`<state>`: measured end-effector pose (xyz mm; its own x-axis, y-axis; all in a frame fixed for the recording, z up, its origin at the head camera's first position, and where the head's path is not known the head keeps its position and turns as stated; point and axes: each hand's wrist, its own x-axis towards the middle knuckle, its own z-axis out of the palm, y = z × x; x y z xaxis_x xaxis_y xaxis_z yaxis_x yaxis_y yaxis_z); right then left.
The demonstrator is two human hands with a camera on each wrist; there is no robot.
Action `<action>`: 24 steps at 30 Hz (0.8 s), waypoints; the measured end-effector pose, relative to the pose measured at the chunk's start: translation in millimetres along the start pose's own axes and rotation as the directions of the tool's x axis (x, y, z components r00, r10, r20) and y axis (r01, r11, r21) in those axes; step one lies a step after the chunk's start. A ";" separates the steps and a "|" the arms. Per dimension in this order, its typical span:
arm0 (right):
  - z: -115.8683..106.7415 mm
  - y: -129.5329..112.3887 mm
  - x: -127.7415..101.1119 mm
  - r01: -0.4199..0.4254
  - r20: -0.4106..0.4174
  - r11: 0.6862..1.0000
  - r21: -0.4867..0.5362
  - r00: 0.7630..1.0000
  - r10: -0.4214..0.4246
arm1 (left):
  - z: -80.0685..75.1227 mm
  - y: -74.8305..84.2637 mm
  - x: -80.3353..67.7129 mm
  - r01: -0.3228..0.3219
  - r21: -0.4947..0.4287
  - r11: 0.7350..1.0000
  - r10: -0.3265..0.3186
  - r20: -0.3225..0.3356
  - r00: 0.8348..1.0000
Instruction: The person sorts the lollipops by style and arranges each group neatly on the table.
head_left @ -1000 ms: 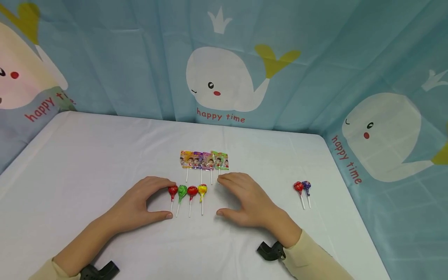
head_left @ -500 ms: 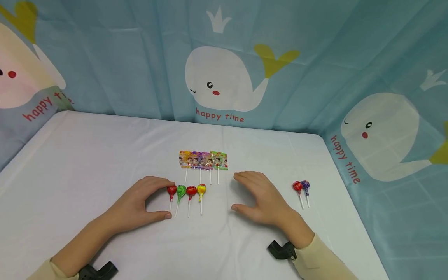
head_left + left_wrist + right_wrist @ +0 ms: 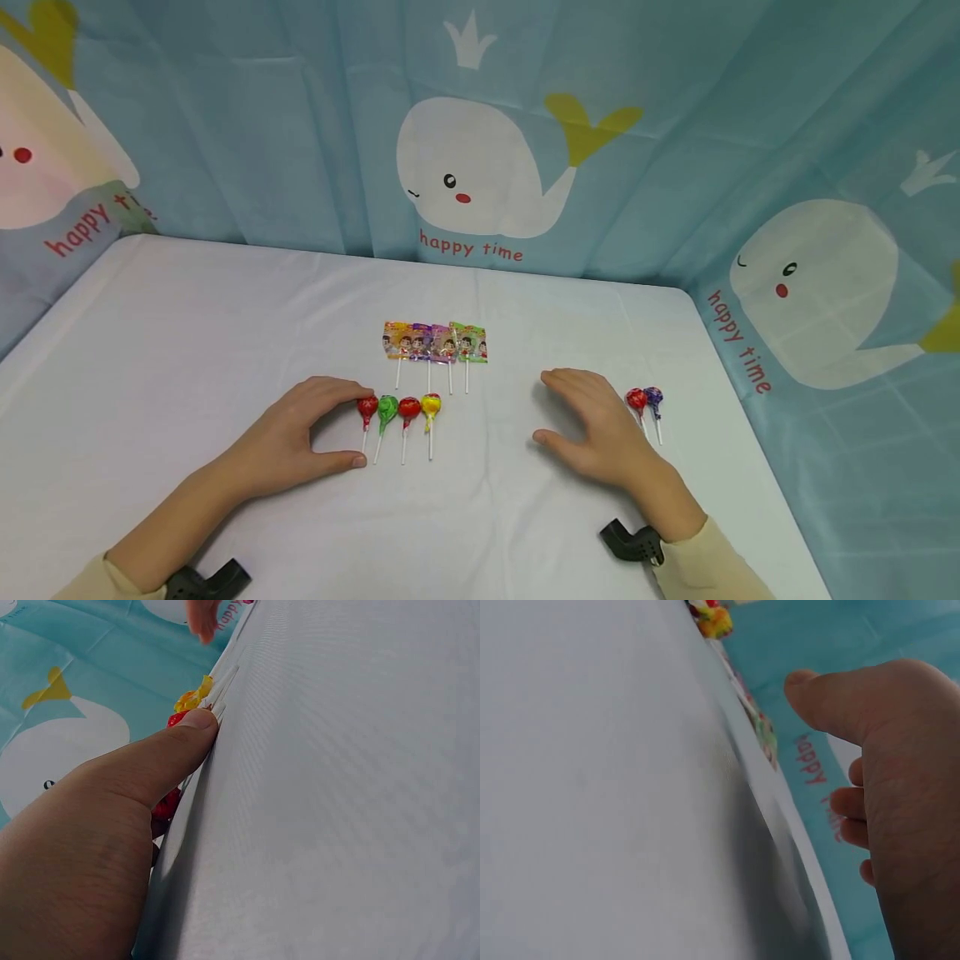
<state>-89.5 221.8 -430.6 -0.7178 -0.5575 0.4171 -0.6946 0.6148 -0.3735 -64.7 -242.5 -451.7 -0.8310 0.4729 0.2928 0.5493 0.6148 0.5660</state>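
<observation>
In the head view, a short row of round-headed lollipops lies on the white table: a red lollipop (image 3: pixel 367 407) at the left end, then a green lollipop (image 3: pixel 387 408), another red lollipop (image 3: pixel 409 408) and a yellow lollipop (image 3: pixel 431 406). My left hand (image 3: pixel 281 440) spans the left end of the row, a fingertip at the first red head and the thumb by its stick's lower end. To the right, apart from the row, my right hand (image 3: pixel 603 433) hovers with loosely bent fingers and holds nothing. In the left wrist view the thumb (image 3: pixel 169 750) partly hides the row.
Behind the row lie several flat-wrapped lollipops (image 3: pixel 422 342), overlapping side by side. Beyond the right hand are a red lollipop (image 3: pixel 637 399) and a purple lollipop (image 3: pixel 654 397), the red one's stick partly covered. A blue whale-print curtain (image 3: pixel 300 150) borders the white table (image 3: pixel 225 333).
My right hand has moved right, away from the flat-wrapped lollipops and toward the pair at the right. The left hand and the row have stayed in place.
</observation>
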 end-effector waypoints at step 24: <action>-45.5 38.9 -51.3 -0.189 -0.098 0.968 -0.163 0.980 0.175 | -1.8 3.2 0.9 0.012 0.005 1.000 -0.012 0.004 1.000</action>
<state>-77.5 299.7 -428.8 -0.8200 -0.3835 0.4248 -0.5287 0.7918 -0.3057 -63.8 -241.3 -448.2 -0.8371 0.4682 0.2830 0.5399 0.6233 0.5657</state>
